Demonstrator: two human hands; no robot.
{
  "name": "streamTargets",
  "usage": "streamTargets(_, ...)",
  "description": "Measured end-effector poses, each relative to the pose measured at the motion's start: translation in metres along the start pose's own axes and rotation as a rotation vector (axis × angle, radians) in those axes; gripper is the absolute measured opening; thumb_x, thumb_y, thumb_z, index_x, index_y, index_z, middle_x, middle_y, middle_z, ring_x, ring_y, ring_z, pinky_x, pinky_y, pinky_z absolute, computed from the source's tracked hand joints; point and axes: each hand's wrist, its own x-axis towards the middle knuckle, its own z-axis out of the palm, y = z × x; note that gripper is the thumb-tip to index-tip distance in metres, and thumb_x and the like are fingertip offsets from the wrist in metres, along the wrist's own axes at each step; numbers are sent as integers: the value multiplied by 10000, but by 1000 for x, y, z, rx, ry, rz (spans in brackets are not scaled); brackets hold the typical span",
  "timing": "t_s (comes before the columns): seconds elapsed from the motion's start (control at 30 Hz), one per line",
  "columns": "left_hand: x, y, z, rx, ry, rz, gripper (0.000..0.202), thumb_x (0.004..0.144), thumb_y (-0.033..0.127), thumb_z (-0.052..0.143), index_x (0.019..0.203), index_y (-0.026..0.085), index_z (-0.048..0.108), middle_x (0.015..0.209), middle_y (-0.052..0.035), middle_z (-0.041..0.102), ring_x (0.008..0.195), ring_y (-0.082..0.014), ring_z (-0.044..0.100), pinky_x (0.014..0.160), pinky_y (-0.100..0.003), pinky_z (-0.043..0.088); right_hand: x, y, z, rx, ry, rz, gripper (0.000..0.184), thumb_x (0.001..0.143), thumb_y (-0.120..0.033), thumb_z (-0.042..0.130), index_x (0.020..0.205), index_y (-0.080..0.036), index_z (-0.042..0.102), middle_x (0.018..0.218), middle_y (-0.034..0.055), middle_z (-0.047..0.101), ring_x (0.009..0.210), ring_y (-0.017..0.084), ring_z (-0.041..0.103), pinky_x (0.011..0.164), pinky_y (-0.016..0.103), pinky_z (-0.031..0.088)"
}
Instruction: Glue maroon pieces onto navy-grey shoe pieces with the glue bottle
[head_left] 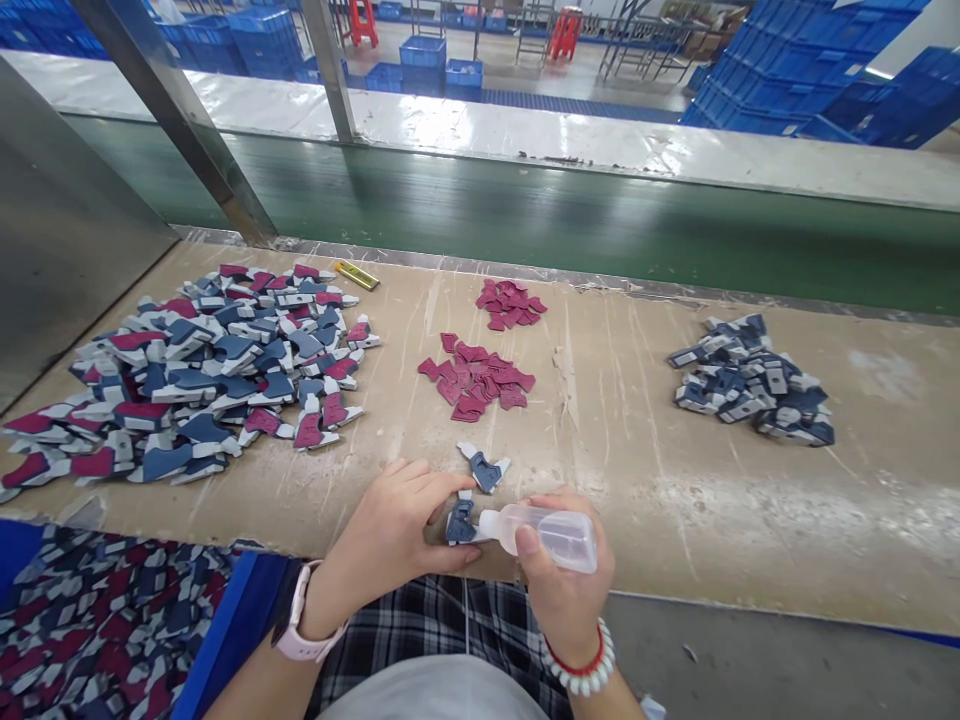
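Observation:
My left hand [409, 515] is closed on a small blue-and-white plastic part [460, 520] at the front of the table, fingers and thumb on its edges. In my right hand [566, 570] is a clear squeeze bottle [559, 535], tilted on its side. Its white nozzle points left and meets or nearly meets the part; which one I cannot tell. Just beyond lies another blue-and-white part [486, 470], untouched. Farther back are two heaps of flat maroon pieces, a nearer heap [480, 378] and a smaller far heap [511, 304].
A large pile of blue, white and maroon parts [225, 360] covers the left. A blue-and-white pile [757, 385] sits at right. A yellow cutter knife [357, 276] lies at the back, before the green conveyor belt [480, 210]. A blue bin [225, 640] of parts stands below left.

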Motion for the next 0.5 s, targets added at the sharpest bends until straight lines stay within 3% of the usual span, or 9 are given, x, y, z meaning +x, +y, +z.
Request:
streamTargets(0.33, 1, 2, -1, 15, -3, 12, 471, 702, 372, 782, 1108, 218, 599, 722, 13, 604, 736, -202, 575, 650, -302, 374, 0, 2, -3, 7, -75, -1, 187, 702, -355, 741, 814, -244, 641, 687, -28, 628, 596, 155, 603, 539, 272, 501)
streamTargets(0.4, 1, 2, -1, 11, -3, 7, 468, 707, 379, 776, 1111, 222, 599, 732, 10, 608, 742, -202, 575, 653, -301, 375, -3, 4, -2, 39, -43, 39, 209, 686, -354, 758, 825, -249, 641, 709, -25, 638, 613, 161, 620, 554, 280, 513)
streamTargets(0.5, 1, 1, -1, 2, -12, -9, 489, 696, 380, 787, 1120, 231, 595, 742, 11, 607, 745, -202, 572, 657, -300, 378, -5, 5, -3, 254, 72, 197, 328, 706, -360, 750, 983, -293, 588, 750, -30, 668, 588, 167, 640, 535, 295, 532)
